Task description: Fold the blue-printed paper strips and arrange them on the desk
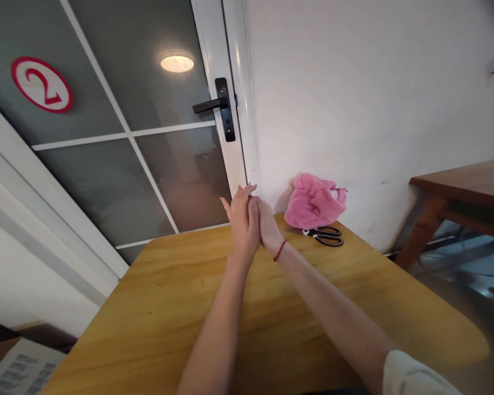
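Observation:
My left hand (242,219) and my right hand (269,220) are pressed against each other above the far part of the wooden table (181,285). The fingers of my left hand are stretched out and partly spread. My right hand, with a thin red string bracelet at its wrist, lies against the palm side of the left. Its fingers are mostly hidden behind the left hand. No object shows between the two. To the right of my hands, a crumpled pink cloth (315,202) rests by the wall, with black-handled scissors (323,235) just in front of it.
A glazed white-framed door with a black handle (225,108) stands beyond the table's far left edge. A white wall (354,99) rises behind the cloth. Another wooden table (469,184) is at the right. A box with printed sides (24,367) sits low at the left.

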Tool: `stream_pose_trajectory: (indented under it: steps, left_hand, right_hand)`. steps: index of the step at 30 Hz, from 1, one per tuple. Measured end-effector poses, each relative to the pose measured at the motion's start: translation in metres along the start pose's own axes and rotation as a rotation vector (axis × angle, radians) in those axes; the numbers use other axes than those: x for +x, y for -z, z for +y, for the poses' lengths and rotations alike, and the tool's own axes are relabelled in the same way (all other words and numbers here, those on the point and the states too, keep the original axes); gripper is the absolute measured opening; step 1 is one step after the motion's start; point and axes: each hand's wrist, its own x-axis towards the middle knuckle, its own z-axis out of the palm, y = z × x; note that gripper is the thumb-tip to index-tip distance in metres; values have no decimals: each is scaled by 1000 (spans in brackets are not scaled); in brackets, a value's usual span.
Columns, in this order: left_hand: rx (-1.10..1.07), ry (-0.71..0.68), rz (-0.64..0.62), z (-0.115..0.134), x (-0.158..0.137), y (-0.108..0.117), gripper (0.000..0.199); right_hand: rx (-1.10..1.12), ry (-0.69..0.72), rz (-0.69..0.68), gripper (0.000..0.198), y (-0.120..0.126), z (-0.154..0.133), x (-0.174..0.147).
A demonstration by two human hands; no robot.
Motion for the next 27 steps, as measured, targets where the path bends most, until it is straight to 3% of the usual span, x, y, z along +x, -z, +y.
stream_pose_trajectory:
  steps: [3,7,12,18,21,27]
  left_hand:
    - [-229,271,22,-7,7,4,37]
    - [-216,485,101,-23,22,34,31]
    - [-153,459,351,-50,29,74,22]
    - [-203,484,432,-69,33,87,18]
    - [-211,466,400,-69,32,85,19]
    - [-199,431,390,-62,31,84,17]
  right_hand:
    - [-145,63,9,44,0,2,15]
    - [-780,105,-271,36,-12,-2,52]
    - [-986,136,-495,22,-42,-19,88]
    - [-1124,197,-614,13,-64,-40,104]
    - [-1173,183,-611,21,-60,-45,111]
    - [-1204,200,-471,40,-27,-53,122]
